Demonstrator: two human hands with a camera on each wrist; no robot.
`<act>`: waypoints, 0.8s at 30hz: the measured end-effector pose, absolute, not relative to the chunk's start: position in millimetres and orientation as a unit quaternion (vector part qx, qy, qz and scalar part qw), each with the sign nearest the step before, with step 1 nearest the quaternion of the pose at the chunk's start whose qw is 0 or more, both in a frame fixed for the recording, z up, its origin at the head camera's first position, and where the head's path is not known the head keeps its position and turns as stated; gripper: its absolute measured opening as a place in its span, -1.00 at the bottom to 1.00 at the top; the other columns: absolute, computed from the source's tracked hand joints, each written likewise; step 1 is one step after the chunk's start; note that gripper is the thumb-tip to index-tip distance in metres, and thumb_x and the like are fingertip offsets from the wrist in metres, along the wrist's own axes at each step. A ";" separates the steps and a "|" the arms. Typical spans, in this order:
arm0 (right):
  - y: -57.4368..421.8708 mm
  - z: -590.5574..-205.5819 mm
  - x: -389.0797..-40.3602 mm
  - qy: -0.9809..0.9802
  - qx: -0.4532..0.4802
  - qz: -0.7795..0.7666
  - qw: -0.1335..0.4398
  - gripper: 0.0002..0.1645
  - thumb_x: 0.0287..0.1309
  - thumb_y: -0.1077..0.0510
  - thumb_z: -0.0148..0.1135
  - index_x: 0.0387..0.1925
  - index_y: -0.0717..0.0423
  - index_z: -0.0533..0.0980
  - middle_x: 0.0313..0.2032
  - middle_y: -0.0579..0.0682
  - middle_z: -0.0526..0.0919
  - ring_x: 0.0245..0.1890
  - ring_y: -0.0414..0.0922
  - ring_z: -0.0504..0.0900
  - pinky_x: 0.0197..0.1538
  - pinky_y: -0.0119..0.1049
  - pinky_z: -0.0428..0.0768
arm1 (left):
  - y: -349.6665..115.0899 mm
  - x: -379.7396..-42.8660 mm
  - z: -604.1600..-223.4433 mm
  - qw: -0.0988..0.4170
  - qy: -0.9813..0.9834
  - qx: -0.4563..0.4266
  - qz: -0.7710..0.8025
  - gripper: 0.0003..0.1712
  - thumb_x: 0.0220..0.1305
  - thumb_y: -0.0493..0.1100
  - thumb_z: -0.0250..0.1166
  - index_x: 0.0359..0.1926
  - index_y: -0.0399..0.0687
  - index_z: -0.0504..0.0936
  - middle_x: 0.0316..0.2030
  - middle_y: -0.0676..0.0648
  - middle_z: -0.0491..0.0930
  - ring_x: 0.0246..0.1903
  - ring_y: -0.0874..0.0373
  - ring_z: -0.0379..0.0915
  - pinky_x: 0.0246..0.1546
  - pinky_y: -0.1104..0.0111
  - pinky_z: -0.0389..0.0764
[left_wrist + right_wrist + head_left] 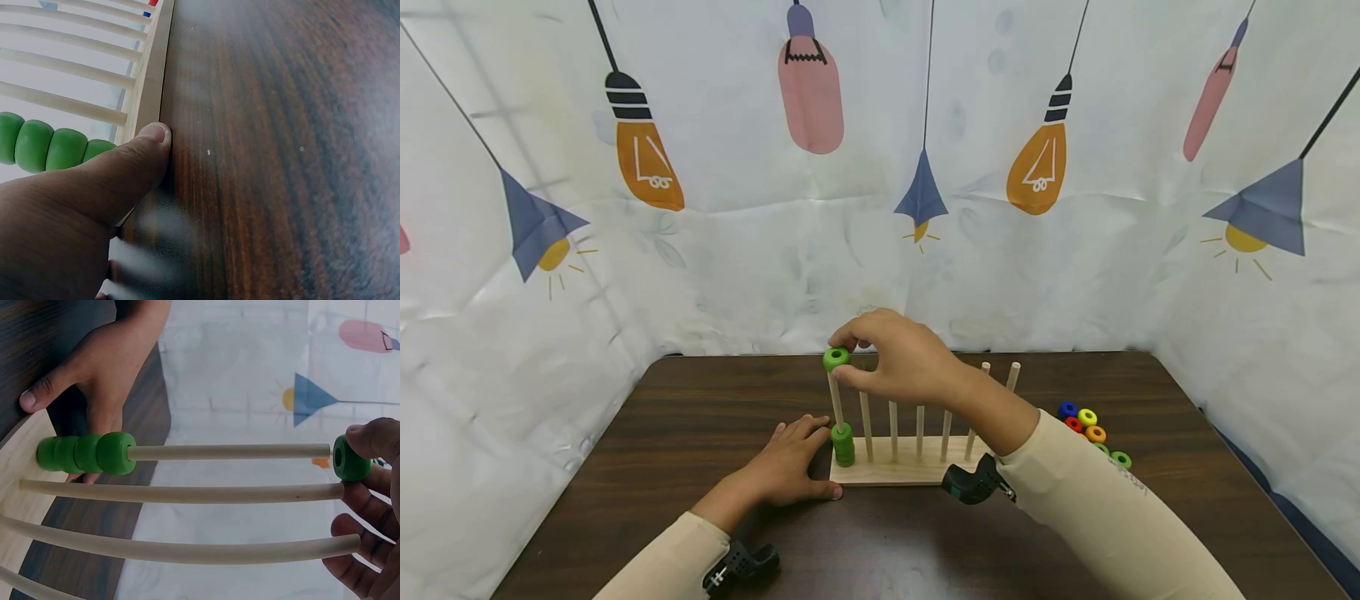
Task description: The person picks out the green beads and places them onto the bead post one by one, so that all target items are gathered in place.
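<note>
A wooden peg stand has a pale base [880, 473] and several upright pegs [237, 452]. Several green beads [94, 453] are stacked low on its leftmost peg. Between thumb and fingers, my right hand [910, 357] pinches another green bead [352, 457] right at the tip of that same peg, its hole facing the peg end. My left hand [786, 467] rests against the left end of the base with its fingers extended. In the left wrist view its thumb [140, 153] presses on the front edge of the base.
Right of the stand, partly behind my right sleeve, loose beads lie on the dark wooden table [737, 392]: a blue bead [1067, 409], a yellow bead [1087, 417], a red bead [1073, 424], an orange bead [1095, 434] and green ones [1121, 459]. A printed curtain [737, 275] hangs behind.
</note>
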State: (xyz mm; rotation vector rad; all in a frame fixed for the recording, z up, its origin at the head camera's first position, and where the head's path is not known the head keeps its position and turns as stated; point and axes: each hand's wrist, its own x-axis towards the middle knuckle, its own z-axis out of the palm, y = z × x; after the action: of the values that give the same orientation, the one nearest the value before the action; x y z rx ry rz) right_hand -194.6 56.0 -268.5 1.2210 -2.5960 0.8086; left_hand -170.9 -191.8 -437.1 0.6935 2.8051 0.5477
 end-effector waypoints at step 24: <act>50.5 -269.2 -194.2 -0.880 0.406 0.238 0.068 -0.61 0.31 -0.10 0.39 0.12 -0.14 0.63 -0.05 -0.23 0.62 -0.02 -0.27 0.55 -0.11 -0.32 0.57 | -191.3 -171.0 -436.6 0.097 0.948 0.238 0.189 0.08 0.10 0.38 0.49 0.45 -0.16 0.38 0.49 -0.26 0.18 0.50 -0.39 -0.06 0.38 -0.39 -0.08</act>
State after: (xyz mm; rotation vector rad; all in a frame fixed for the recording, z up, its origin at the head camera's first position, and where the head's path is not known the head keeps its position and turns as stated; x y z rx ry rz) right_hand -194.2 50.5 -269.2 1.2220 -2.6509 0.7177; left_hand -171.0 -191.3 -436.6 0.7035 2.8058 0.5602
